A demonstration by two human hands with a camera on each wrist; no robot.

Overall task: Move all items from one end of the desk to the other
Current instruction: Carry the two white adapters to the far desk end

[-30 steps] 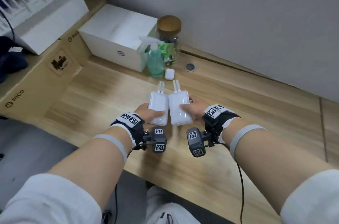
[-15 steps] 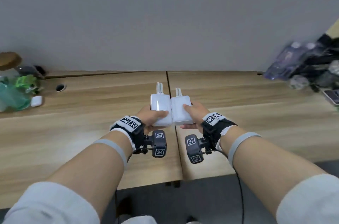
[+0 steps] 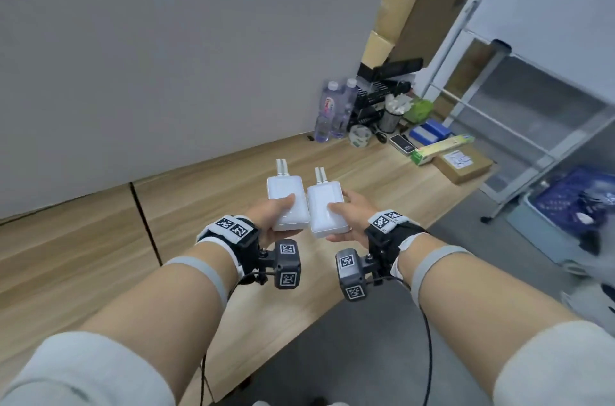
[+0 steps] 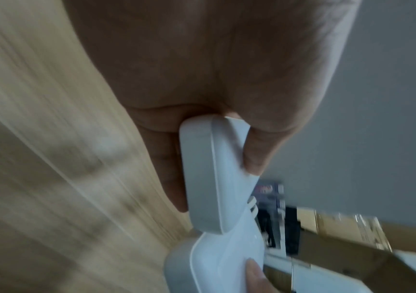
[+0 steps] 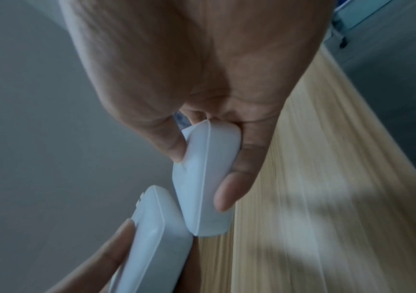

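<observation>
Two flat white power banks with short white cable loops are held side by side above the wooden desk (image 3: 233, 272). My left hand (image 3: 274, 207) grips the left power bank (image 3: 286, 196), thumb on top and fingers beneath; the left wrist view shows this power bank (image 4: 214, 178) edge-on between thumb and fingers. My right hand (image 3: 349, 211) grips the right power bank (image 3: 327, 206) the same way, and this power bank (image 5: 207, 178) fills the middle of the right wrist view. Their long edges almost touch.
At the desk's far right end stand two water bottles (image 3: 332, 113), a tape roll (image 3: 360, 135), a pen cup (image 3: 392, 116), a black rack (image 3: 379, 89), a phone (image 3: 402, 143), blue boxes (image 3: 429, 132) and a cardboard parcel (image 3: 462, 164). A metal shelf (image 3: 532, 126) and blue crate (image 3: 572, 202) lie beyond.
The view has swung right from the desk's left end, past the seam, to its right end. Both hands still hold the power banks, which have drawn slightly apart at their far ends.
</observation>
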